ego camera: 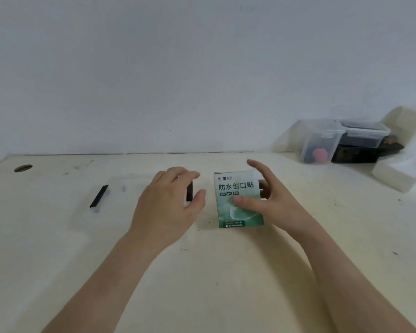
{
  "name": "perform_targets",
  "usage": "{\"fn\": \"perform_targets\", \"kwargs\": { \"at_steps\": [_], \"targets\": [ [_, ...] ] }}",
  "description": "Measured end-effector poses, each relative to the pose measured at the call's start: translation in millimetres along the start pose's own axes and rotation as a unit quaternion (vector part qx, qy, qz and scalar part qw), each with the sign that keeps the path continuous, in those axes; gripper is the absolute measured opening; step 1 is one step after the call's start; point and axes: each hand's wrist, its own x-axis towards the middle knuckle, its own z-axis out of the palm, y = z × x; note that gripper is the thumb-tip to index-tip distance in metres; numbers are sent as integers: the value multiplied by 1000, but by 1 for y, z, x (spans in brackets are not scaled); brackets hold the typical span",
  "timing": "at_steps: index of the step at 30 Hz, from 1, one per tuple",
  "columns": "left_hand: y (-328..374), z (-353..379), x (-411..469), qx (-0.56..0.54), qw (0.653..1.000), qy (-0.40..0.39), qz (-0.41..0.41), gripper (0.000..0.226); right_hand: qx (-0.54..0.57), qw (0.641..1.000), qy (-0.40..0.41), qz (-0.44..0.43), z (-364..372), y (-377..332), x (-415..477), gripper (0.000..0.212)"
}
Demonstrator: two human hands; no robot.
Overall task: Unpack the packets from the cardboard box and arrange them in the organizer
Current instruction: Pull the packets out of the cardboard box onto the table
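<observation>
A small green and white cardboard box point(235, 186) with printed characters stands upright on the table's middle. My right hand point(274, 200) grips it, with the thumb on the front face and the fingers curved round its back and right side. Left of the box lies a clear, hardly visible organizer point(120, 188) with a black strip point(99, 196) at its left end and a black end piece point(189, 192) at its right. My left hand point(166, 203) curls round that right end piece, fingers above and thumb below. No packets are in sight.
The cream table point(202, 272) ends at a white wall. A round cable hole point(22, 168) sits at the far left. At the back right stand clear lidded containers point(322, 143), dark items point(360, 152) and white foam pieces point(394, 176).
</observation>
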Motion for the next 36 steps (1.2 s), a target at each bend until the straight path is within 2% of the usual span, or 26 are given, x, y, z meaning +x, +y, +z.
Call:
{"fn": "perform_targets", "kwargs": {
  "at_steps": [4, 7, 11, 17, 20, 26, 29, 32, 34, 36],
  "targets": [
    [14, 3, -3, -57, 998, -27, 19, 51, 37, 998, -51, 10, 7, -9, -6, 45],
    [15, 7, -8, -64, 996, 10, 56, 46, 52, 995, -90, 8, 7, -13, -11, 30],
    [20, 11, -12, -101, 984, 95, 115, 22, 28, 996, -86, 13, 7, -13, -11, 31],
    [27, 14, -10, 11, 971, 188, 145, 10, -54, 998, -31, -12, 10, -12, -9, 57],
    [28, 14, -11, 62, 965, 193, 168, 9, -79, 997, -10, -25, 15, -14, -11, 63],
    [33, 11, -9, 86, 964, 174, 184, 10, -104, 994, -4, -31, 15, -18, -13, 54],
    [33, 11, -7, 26, 973, 172, 154, 6, -114, 993, -18, -33, 10, -22, -16, 48],
    [35, 5, -8, -115, 976, 169, 74, 3, -130, 989, -49, -40, 1, -26, -20, 58],
    [39, 0, -10, -214, 964, 159, 3, 3, -152, 985, -56, -51, -3, -27, -21, 68],
    [41, -2, -10, -312, 937, 134, -80, 10, -156, 984, -67, -52, -5, -26, -21, 73]
  ]
}}
